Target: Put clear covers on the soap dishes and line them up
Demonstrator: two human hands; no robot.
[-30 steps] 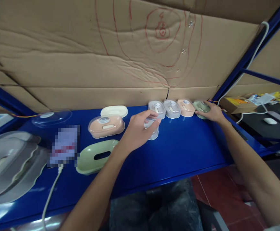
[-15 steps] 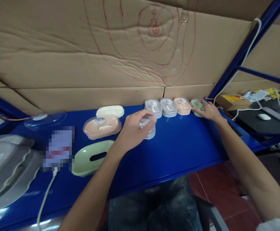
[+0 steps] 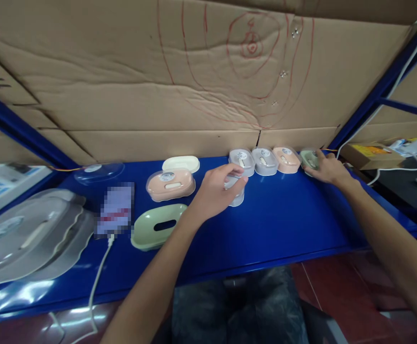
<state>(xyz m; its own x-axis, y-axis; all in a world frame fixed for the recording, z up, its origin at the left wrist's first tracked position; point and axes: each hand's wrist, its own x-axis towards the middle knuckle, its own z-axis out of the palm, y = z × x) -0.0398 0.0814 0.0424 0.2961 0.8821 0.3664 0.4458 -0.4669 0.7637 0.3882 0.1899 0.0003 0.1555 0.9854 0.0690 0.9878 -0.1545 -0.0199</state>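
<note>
Curled fingers of my left hand (image 3: 219,193) surround a small grey soap box (image 3: 236,198) with a clear lid, which is partly hidden behind my thumb. At the far right end of the row, my right hand (image 3: 326,167) grips a green soap box (image 3: 308,160), thumb on its near side and fingers over its back. To its left in the row stand a peach soap box (image 3: 286,160) and two grey ones, the middle (image 3: 265,161) and the left (image 3: 242,162), all with clear lids and round labels.
Left of my left arm lie a peach soap box (image 3: 170,185), a white tray (image 3: 181,165), a green slotted tray (image 3: 154,229), a pixelated phone (image 3: 117,210) on a cable, a clear lid (image 3: 99,173) and stacked grey lidded trays (image 3: 32,234). Cardboard (image 3: 158,110) walls the back.
The view has swung left, so the scene sits farther right in the picture. Both hands stay at the same boxes, with little visible movement against the table.
</note>
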